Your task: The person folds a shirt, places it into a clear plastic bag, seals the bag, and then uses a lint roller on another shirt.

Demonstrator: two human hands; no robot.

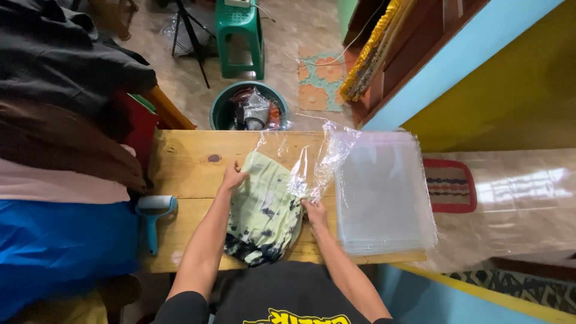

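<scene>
I see my left hand [231, 177] resting on the far left edge of a folded pale green garment [264, 207] with dark blotches, fingers together and curled over the cloth's edge, pressing it down. My right hand [315, 211] sits at the garment's right side, its fingers pinched on the near edge of a clear plastic bag [312, 162] that stands up crumpled and open above the garment's far right corner. The garment lies in the middle of a wooden table [186, 162], its near end reaching the table's near edge, its far end partly under the bag's film.

Just to the right of my right hand a stack of flat clear bags [384, 192] covers the table's right end and overhangs it a little. At the left, a blue lint roller [153, 213] lies on the table, its handle pointing near. Further left are piled cloths in black, brown, pink and blue [54, 150]. Beyond the table's far edge a green bucket [221, 108] holds scrap wrappers, and a green plastic stool [240, 33] stands further off on the floor.
</scene>
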